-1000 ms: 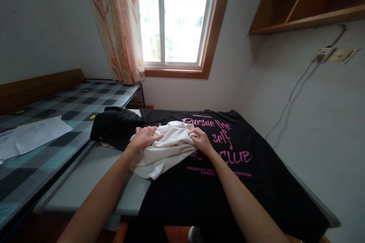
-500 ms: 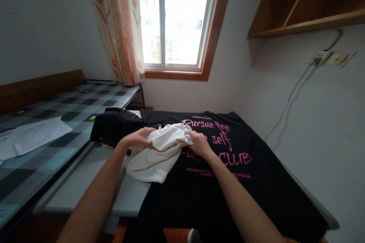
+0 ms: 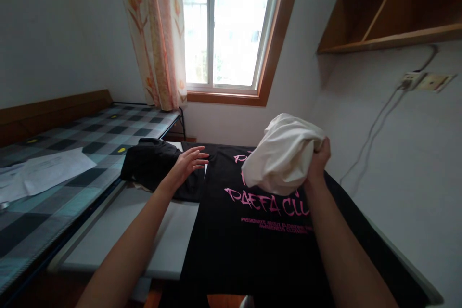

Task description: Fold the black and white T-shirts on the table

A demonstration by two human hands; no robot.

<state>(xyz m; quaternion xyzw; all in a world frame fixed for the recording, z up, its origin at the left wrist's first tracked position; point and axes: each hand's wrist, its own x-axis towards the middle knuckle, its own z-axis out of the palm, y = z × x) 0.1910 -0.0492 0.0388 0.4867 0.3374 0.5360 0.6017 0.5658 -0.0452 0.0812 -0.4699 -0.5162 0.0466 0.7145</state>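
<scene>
My right hand (image 3: 319, 161) grips a bunched white cloth (image 3: 281, 156), lifted above a black T-shirt (image 3: 231, 250). What kind of garment or cloth it is, I cannot tell. The T-shirt lies spread flat over the table, its pink lettering partly covered by the cloth. Fingers apart and holding nothing, my left hand (image 3: 188, 163) hovers by the left edge of the T-shirt. Just behind and left of that hand sits a heap of folded black clothing (image 3: 147, 159).
The white table (image 3: 126, 236) shows its bare surface at the left. Beside it stands a bed with a checked mattress (image 3: 104, 139) and papers (image 3: 54, 168) on it. A wooden shelf (image 3: 390, 43) juts from the right wall above a socket (image 3: 413, 79) with a hanging cable.
The white cloth has gone up and to the right in my right hand. My left hand has let go of it and now stands apart with its fingers spread.
</scene>
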